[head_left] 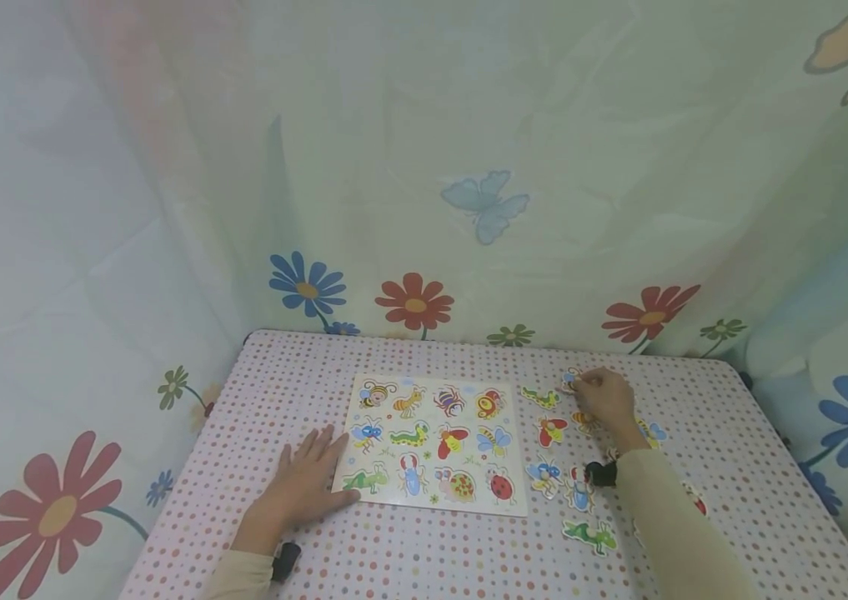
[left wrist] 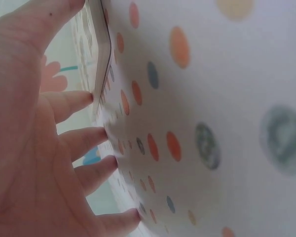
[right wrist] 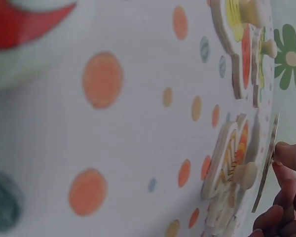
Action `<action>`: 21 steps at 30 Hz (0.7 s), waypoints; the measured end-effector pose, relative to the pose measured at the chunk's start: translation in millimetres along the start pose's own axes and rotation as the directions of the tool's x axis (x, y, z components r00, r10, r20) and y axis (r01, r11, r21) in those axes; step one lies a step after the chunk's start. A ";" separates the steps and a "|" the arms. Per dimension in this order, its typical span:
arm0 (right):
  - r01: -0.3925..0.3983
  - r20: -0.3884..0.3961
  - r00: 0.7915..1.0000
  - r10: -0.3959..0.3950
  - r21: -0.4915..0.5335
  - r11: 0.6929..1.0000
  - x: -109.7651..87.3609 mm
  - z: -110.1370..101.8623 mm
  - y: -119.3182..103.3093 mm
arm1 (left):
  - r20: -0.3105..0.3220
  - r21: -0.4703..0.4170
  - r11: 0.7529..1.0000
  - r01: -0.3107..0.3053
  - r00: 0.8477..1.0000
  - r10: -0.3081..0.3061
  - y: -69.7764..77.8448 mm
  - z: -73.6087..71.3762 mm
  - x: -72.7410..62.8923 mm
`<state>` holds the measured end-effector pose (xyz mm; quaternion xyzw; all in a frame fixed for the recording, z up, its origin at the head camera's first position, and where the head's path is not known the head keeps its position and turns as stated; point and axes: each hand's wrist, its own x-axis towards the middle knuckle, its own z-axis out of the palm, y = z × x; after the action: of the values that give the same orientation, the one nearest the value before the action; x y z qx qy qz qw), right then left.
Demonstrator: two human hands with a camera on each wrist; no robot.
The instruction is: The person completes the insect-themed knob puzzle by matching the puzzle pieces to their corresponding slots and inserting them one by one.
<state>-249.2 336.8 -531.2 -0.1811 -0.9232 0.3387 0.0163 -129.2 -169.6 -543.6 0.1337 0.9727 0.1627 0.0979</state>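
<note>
A wooden insect puzzle board [head_left: 429, 456] lies on the table, with pictures of bees, caterpillar, beetles and other insects. My left hand [head_left: 308, 476] rests at the board's left edge, fingers spread and straight, thumb by the lower left corner. Thumb and fingers of my right hand [head_left: 607, 402] pinch a bee-like puzzle piece [head_left: 569, 380] at the far right. In the right wrist view that thin piece [right wrist: 266, 170] appears edge-on, raised off the cloth. Close by lies an orange striped piece [right wrist: 235, 163] with a wooden knob.
Several loose pieces lie right of the board, among them a green caterpillar [head_left: 541, 397], a red-winged insect [head_left: 552, 432], a blue insect [head_left: 544, 477], a stag beetle [head_left: 579, 495] and a grasshopper [head_left: 590, 537]. A flowered curtain [head_left: 363, 208] hangs behind the dotted tabletop [head_left: 393, 558].
</note>
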 end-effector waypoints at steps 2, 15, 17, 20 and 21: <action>0.002 0.007 1.000 -0.002 0.014 1.000 -2.4 -2.4 -2.2 | -0.002 0.000 1.000 -0.001 1.000 0.001 0.6 -0.7 -0.7; 0.212 0.017 0.977 -0.214 0.065 0.975 -32.4 -7.8 -39.0 | -0.013 -0.021 1.000 0.002 1.000 -0.002 0.9 0.3 -0.8; 0.220 0.024 0.975 -0.222 0.072 0.973 -36.7 -5.3 -46.2 | -0.016 -0.019 1.000 0.004 1.000 -0.005 0.5 1.1 -0.9; 0.233 0.041 0.971 -0.237 0.079 0.969 -42.4 -0.1 -55.8 | -0.021 -0.017 1.000 0.001 1.000 -0.002 0.3 1.6 -1.0; 0.241 0.041 0.969 -0.244 0.075 0.968 -44.1 1.8 -58.8 | -0.020 -0.015 1.000 0.003 1.000 -0.003 0.3 1.5 -1.0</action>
<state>-227.3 279.0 -491.3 -0.0575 -0.9261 0.3706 0.0410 -127.8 -169.2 -544.7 0.1301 0.9725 0.1711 0.0893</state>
